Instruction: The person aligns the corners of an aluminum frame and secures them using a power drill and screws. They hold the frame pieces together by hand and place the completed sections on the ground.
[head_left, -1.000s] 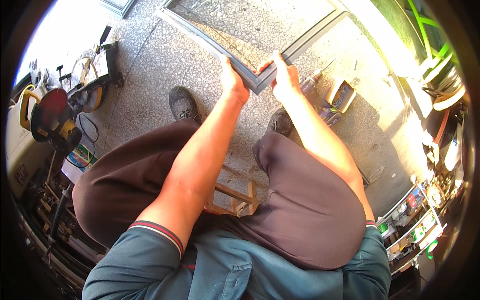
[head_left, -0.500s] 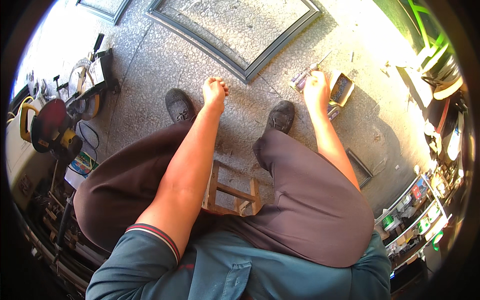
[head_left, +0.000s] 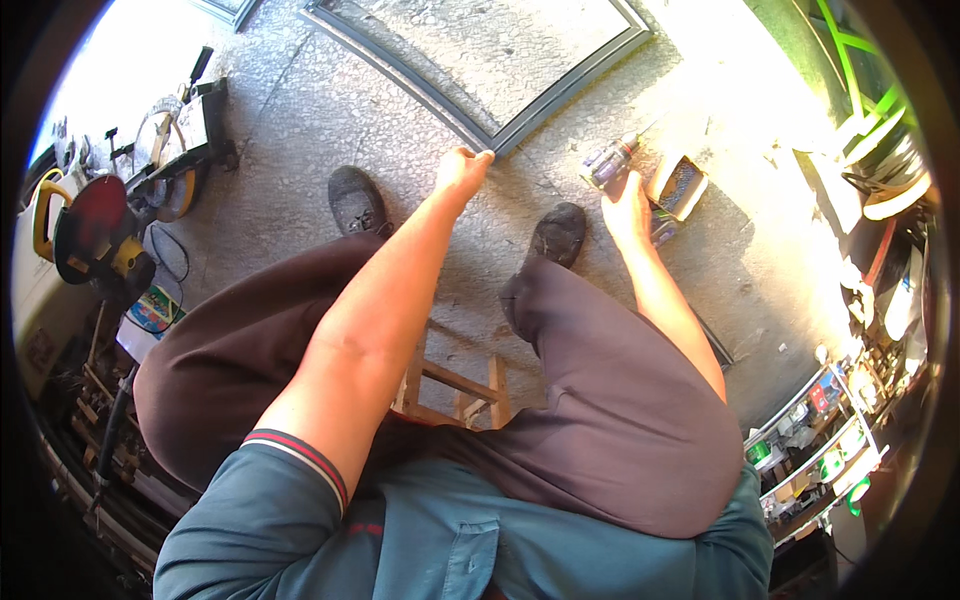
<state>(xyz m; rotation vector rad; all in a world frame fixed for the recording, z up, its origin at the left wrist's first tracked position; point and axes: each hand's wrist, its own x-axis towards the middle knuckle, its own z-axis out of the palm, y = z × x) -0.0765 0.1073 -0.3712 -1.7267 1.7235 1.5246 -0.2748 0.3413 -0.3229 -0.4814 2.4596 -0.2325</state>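
Observation:
My left hand [head_left: 462, 177] is closed at the near corner of a dark grey rectangular frame [head_left: 400, 82], fingers and thumb pinched on its edge. The frame lies on the speckled floor ahead of me. My right hand [head_left: 627, 208] is wrapped round the handle of a cordless drill [head_left: 609, 163], which lies with its bit pointing away and to the right. The drill's base shows past the hand's right side, while the handle itself is mostly hidden. Right beside it stands a small open box [head_left: 692, 203] with dark small pieces inside, probably screws.
A cutting machine with a round red blade [head_left: 103, 228] stands at the left, with a cable near it. A wooden stool [head_left: 455, 385] is between my legs. Crowded racks [head_left: 820, 425] line the right side. Part of another frame [head_left: 232, 12] shows at the far left.
My left hand has moved forward and right onto the frame's corner. My right hand has drawn back slightly along the drill, so more of the drill's body shows.

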